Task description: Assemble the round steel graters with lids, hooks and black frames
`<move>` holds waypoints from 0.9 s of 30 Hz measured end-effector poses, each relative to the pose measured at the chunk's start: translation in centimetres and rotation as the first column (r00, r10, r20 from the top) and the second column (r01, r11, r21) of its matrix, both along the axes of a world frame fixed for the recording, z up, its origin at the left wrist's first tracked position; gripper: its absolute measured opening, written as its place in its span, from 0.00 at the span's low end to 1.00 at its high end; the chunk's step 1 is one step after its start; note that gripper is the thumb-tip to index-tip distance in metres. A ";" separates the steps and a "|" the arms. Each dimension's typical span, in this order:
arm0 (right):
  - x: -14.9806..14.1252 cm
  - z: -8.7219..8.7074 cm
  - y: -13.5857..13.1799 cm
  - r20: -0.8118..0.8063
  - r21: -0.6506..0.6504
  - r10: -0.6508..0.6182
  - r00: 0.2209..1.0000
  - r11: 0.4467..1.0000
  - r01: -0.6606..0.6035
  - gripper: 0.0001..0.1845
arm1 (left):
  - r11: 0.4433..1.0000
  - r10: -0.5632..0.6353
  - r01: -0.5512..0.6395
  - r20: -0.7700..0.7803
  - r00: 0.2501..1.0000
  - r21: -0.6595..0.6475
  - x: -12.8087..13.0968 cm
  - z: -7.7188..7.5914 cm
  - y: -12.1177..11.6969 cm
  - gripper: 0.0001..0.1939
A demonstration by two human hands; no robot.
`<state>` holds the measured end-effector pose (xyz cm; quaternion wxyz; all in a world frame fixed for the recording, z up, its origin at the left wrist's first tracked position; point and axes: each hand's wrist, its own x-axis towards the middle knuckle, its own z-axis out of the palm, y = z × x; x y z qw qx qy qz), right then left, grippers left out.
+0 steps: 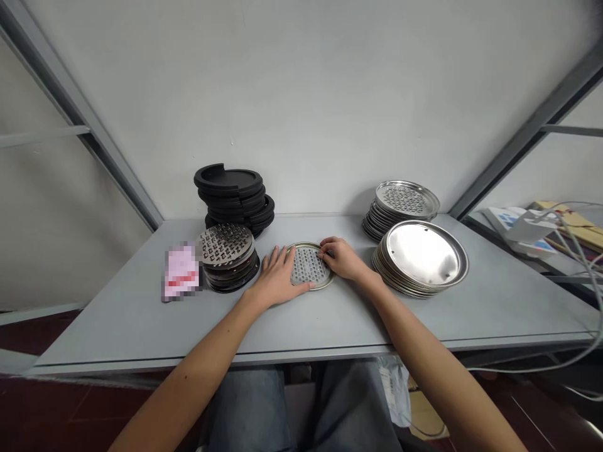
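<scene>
A round metal grater plate (308,266) with raised holes and a pale rim lies flat on the table in front of me. My left hand (279,277) rests over its left edge, fingers spread and thumb stretched along the near rim. At the right rim, my right hand (343,257) has its fingers curled and pinched on the edge. Left of my hands stands a stack of perforated grater discs (226,245). To the right is a pile of shallow round metal trays (424,251), the top one smooth and shiny.
Black ring-shaped holders (233,188) are stacked at the back left. More rimmed grater plates (406,201) are piled at the back right. A pink, blurred item (181,273) lies at the left. Beyond the table's right side are a white adapter (532,226) and cables.
</scene>
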<state>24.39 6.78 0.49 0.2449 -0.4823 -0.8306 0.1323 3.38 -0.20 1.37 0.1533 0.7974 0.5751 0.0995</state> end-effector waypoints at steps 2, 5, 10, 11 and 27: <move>0.0 -0.1 0.1 0.005 0.032 0.000 1.000 0.999 -0.001 0.08 | 1.000 0.007 -0.007 0.001 1.000 -0.001 0.1 0.0 0.0 0.53; 0.0 0.1 0.1 -0.013 0.056 -0.017 1.000 0.998 0.018 0.08 | 1.000 0.021 -0.021 -0.002 1.000 0.000 0.1 0.1 -0.1 0.54; 0.0 0.9 -0.3 0.051 -0.036 -0.060 0.997 0.997 0.062 0.09 | 1.000 0.021 -0.021 0.005 1.000 -0.007 0.1 0.2 -0.1 0.55; 0.0 1.0 -0.4 0.064 -0.057 -0.069 0.996 0.996 0.072 0.09 | 1.000 0.017 -0.017 0.007 1.000 -0.007 0.1 0.2 -0.1 0.54; 1.3 1.9 -0.1 -0.588 -0.284 -0.216 0.779 0.958 0.051 0.21 | 0.999 0.017 -0.019 0.051 0.999 0.039 0.0 0.3 0.0 0.56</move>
